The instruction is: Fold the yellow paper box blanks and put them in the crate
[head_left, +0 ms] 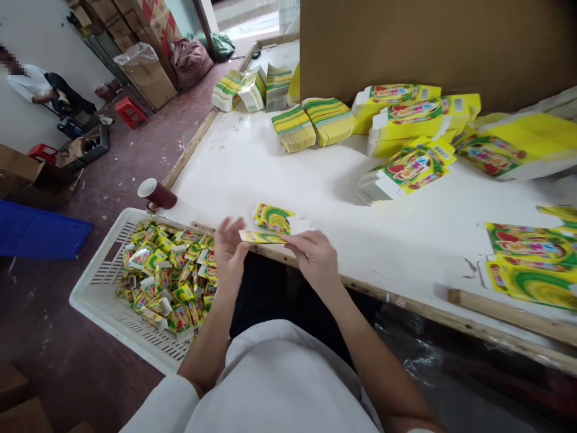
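My right hand point(315, 255) pinches the right end of a small, narrow yellow-and-green carton point(264, 237), held level above the table's front edge. At the carton's other end is my left hand point(229, 249), its fingers raised and apart and its thumb close to the carton's tip. Whether that thumb touches the carton I cannot tell. Just behind, a flattened yellow-and-green carton point(273, 218) lies on the white table point(216, 174), with a white flap toward the right hand.
Left of me stands a white plastic basket point(90, 291) full of small cartons, with a dark red mug point(157, 193) at the table corner. Stacks of flat cartons point(329, 120) line the back; more cartons point(532, 246) and a wooden strip point(509, 313) lie right. A person point(36, 87) sits far left.
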The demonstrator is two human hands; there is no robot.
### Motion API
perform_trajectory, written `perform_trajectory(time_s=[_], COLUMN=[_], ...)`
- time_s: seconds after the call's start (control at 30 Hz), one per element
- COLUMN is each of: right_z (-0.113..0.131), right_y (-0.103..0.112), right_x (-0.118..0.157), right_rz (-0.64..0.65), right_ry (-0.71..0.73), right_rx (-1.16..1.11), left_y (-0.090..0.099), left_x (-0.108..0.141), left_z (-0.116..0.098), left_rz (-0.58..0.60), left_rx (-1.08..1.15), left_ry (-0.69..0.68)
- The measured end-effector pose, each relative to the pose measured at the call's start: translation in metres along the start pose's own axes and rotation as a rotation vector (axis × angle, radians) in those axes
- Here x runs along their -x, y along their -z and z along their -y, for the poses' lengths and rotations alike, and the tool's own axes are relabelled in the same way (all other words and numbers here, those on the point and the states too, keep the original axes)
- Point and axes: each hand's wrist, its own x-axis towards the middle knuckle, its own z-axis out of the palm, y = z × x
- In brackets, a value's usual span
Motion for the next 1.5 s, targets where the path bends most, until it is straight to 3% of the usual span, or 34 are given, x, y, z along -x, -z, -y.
perform_trajectory(time_s=[0.07,0.1,0.2,0.27,0.33,0.37,0.47,0.57,0.7,0.77,0.87,0.97,1.07,1.13,1.2,1.3,1.4,1.5], right_z=[0.001,0.004,0.018,0.026,0.029,0.028,0.022,0.015,0.012,0.013,0.018,0.017,0.009,0.005,0.006,0.013,0.018,0.019], right_y=[0.004,0.004,0.002,-0.001,-0.005,-0.007,-0.014,-0.02,-0.025,-0.024,-0.021,-0.02,-0.021,-0.023,-0.026,-0.028,-0.024,-0.016], right_x=[0.0,0.0,0.003,0.006,0.008,0.009,0.01,0.009,0.009,0.012,0.016,0.017,0.014,0.012,0.013,0.017,0.018,0.016], right_rz=[-0.024,-0.005,0.059,-0.023,-0.113,-0.098,0.188,0.396,0.334,0.315,0.326,0.23,0.04,-0.046,-0.035,0.06,0.113,0.194], right_ry=[0.123,0.196,0.347,0.271,0.049,-0.087,-0.481,-0.666,-0.61,-0.48,-0.246,-0.167,-0.33,-0.446,-0.448,-0.288,-0.157,-0.114], right_rx=[0.143,0.175,0.139,0.042,-0.141,-0.273,-0.753,-1.071,-0.977,-0.83,-0.594,-0.466,-0.536,-0.632,-0.663,-0.535,-0.42,-0.42], left_y=[0.012,0.015,0.012,0.004,-0.004,-0.007,-0.013,-0.015,-0.015,-0.014,-0.014,-0.014,-0.012,-0.013,-0.017,-0.028,-0.034,-0.035], left_x=[-0.006,-0.009,-0.011,-0.007,0.0,0.005,0.017,0.021,0.015,0.011,0.006,0.006,0.008,0.012,0.015,0.016,0.009,0.003], left_z=[-0.019,-0.027,-0.036,-0.031,-0.022,-0.017,-0.008,-0.006,-0.007,-0.005,0.002,0.01,0.012,0.009,0.003,-0.008,-0.017,-0.021], left_rz=[0.065,0.151,0.551,0.672,0.658,0.633,0.622,0.625,0.621,0.664,0.701,0.549,0.23,0.091,0.038,-0.069,-0.169,-0.196], left_rx=[-0.262,-0.402,-0.664,-0.704,-0.719,-0.718,-0.677,-0.658,-0.683,-0.683,-0.609,-0.593,-0.591,-0.372,-0.004,0.465,0.679,0.775], left_ry=[-0.232,-0.297,-0.236,-0.142,-0.096,-0.108,-0.231,-0.27,-0.159,-0.126,-0.183,-0.276,-0.231,-0.105,0.099,0.34,0.359,0.337])
